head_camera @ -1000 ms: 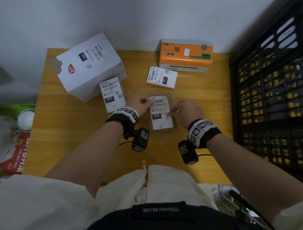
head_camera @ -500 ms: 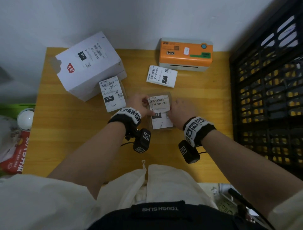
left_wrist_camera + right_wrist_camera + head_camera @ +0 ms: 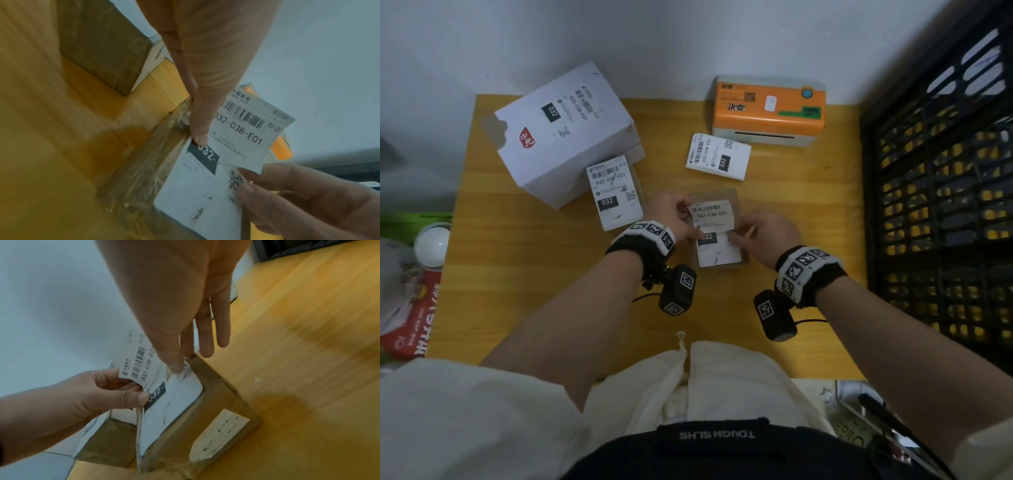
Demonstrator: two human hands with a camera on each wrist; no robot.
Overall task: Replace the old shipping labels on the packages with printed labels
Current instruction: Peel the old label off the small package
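A small brown box [image 3: 739, 205] lies mid-table with its old shipping label [image 3: 710, 216] half peeled; the upper half stands up off the box while the lower half [image 3: 719, 255] still sticks. My left hand [image 3: 690, 219] pinches the raised label's left edge, seen close in the left wrist view [image 3: 200, 138]. At the label's right edge, near the QR code, my right hand [image 3: 736, 234] pinches it between thumb and forefinger [image 3: 176, 368], the other fingers straight. A sheet of printed labels [image 3: 717, 156] lies in front of the orange label printer [image 3: 768, 109].
A large white box [image 3: 565, 133] and a second small labelled box [image 3: 613, 192] stand at the left back of the yellow table [image 3: 534, 291]. A black crate [image 3: 941, 205] walls the right side. A bulb [image 3: 431, 245] and a red packet [image 3: 410, 315] lie off the left edge.
The label lay nearly flat with one corner lifted; its upper half is now peeled up off the box. My right hand shifted left onto the label's right edge.
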